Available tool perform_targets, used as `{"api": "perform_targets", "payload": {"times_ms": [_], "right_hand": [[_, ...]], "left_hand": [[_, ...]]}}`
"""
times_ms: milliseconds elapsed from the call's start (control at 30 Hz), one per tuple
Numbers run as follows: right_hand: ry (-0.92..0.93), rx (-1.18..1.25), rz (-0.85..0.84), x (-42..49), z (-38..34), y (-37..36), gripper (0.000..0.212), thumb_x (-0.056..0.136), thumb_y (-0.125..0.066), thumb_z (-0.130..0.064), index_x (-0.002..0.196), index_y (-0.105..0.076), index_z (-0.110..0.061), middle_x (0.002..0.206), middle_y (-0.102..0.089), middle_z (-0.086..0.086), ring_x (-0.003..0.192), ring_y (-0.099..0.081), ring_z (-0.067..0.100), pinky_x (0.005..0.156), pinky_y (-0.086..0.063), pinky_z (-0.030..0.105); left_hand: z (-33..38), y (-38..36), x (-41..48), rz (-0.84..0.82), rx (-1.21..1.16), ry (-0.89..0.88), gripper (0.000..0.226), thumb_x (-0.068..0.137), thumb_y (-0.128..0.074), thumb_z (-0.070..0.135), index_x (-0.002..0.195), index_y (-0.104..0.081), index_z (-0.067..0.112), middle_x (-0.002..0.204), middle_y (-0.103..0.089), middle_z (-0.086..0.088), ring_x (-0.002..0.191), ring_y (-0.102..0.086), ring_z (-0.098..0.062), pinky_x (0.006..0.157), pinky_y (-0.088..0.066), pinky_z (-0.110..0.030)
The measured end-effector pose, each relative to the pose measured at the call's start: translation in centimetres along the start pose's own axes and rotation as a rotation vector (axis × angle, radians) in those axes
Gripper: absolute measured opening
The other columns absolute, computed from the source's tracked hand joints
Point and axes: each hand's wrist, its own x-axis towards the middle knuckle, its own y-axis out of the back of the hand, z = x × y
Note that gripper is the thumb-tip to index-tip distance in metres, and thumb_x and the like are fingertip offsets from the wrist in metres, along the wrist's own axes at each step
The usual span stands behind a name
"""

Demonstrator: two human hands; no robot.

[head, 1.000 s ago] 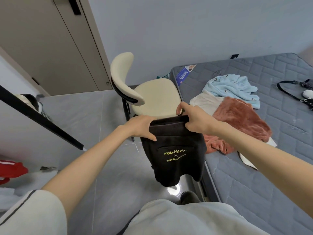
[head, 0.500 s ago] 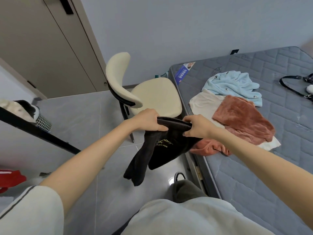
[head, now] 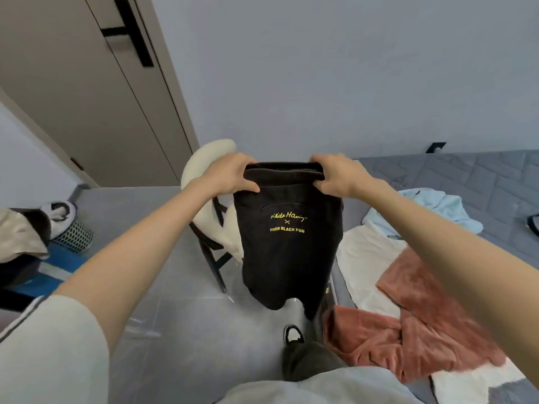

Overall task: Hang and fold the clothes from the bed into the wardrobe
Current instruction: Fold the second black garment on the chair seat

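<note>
I see both arms stretched forward, holding a black garment [head: 287, 237] up in the air between the chair [head: 208, 163] and the bed [head: 466, 176]. The left grip [head: 230, 174] pinches the garment's upper left corner, thumb underneath in front and fingers curled over the top edge. The right grip [head: 339, 176] pinches the upper right corner the same way. The top edge runs level between them and looks doubled over, with more than one layer of cloth showing there.

The garment hangs straight down, its front toward me, with yellow lettering across the upper middle. Its lower end hangs free above the grey floor [head: 163, 243], just beside the edge of the bed. It hides most of the cream chair seat behind it; the curved backrest shows to the left of the left grip.

On the grey quilted bed to my right lie three more pieces. A light blue garment [head: 446, 208] lies farthest from me. A white garment [head: 364, 258] is spread flat nearer the bed's edge. A rust-coloured garment [head: 423, 316] lies crumpled on top of the white one, closest to me. A dark object at the far right edge of the view is too cropped to identify.

A closed door [head: 87, 83] with a black handle [head: 131, 33] stands at upper left. A mesh waste basket [head: 73, 234] sits on the floor well to the left. A shoe [head: 293, 335] shows below the hanging cloth.
</note>
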Motion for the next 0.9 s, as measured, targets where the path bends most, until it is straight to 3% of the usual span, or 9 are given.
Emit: {"api": "perform_targets", "payload": {"times_ms": [200, 367, 567, 733, 900], "right_hand": [[0.123, -0.020, 0.307, 8.4, 3.7, 6.3, 0.031, 0.085, -0.054, -0.014, 0.115, -0.053, -0.014, 0.114, -0.060, 0.006, 0.105, -0.054, 0.031, 0.075, -0.044, 0.039], [0.204, -0.081, 0.425, 11.4, 5.8, 5.1, 0.031, 0.082, -0.052, -0.006, 0.112, -0.055, -0.011, 0.105, -0.062, 0.008, 0.096, -0.051, 0.033, 0.067, -0.036, 0.036], [0.161, -0.109, 0.174, 11.8, 8.4, -4.4, 0.042, 0.075, -0.051, 0.006, 0.113, -0.050, -0.011, 0.101, -0.062, 0.006, 0.092, -0.048, 0.028, 0.061, -0.026, 0.033], [0.030, -0.035, -0.194, 9.5, 10.1, -15.1, 0.043, 0.079, -0.047, 0.005, 0.115, -0.046, -0.017, 0.100, -0.058, 0.007, 0.098, -0.050, 0.029, 0.064, -0.030, 0.032], [-0.026, 0.012, -0.554, 5.7, 10.9, -22.9, 0.037, 0.081, -0.052, -0.007, 0.114, -0.047, -0.024, 0.103, -0.057, 0.006, 0.092, -0.058, 0.030, 0.066, -0.037, 0.030]], "left_hand": [[1.2, 4.9, 8.2, 0.421, 0.122, -0.042, 0.032, 0.086, -0.067, 0.029, 0.117, -0.063, 0.020, 0.107, -0.059, -0.001, 0.105, -0.052, -0.023, 0.073, -0.038, -0.034], [0.4, 3.3, 11.0, 0.544, 0.198, -0.101, 0.040, 0.088, -0.065, 0.017, 0.127, -0.059, 0.021, 0.104, -0.058, -0.003, 0.103, -0.050, -0.026, 0.074, -0.039, -0.034], [-3.1, -5.4, 12.5, 0.316, 0.203, -0.044, 0.050, 0.087, -0.059, 0.000, 0.134, -0.055, 0.015, 0.109, -0.057, -0.010, 0.101, -0.050, -0.031, 0.080, -0.039, -0.039], [-6.1, -16.8, 10.7, -0.018, 0.124, 0.116, 0.048, 0.090, -0.053, -0.001, 0.135, -0.052, 0.015, 0.121, -0.054, -0.005, 0.113, -0.047, -0.024, 0.088, -0.041, -0.036], [-7.0, -25.7, 7.2, -0.416, -0.011, 0.229, 0.043, 0.089, -0.054, 0.006, 0.129, -0.058, 0.021, 0.118, -0.052, -0.006, 0.112, -0.048, -0.022, 0.085, -0.044, -0.032]]}}
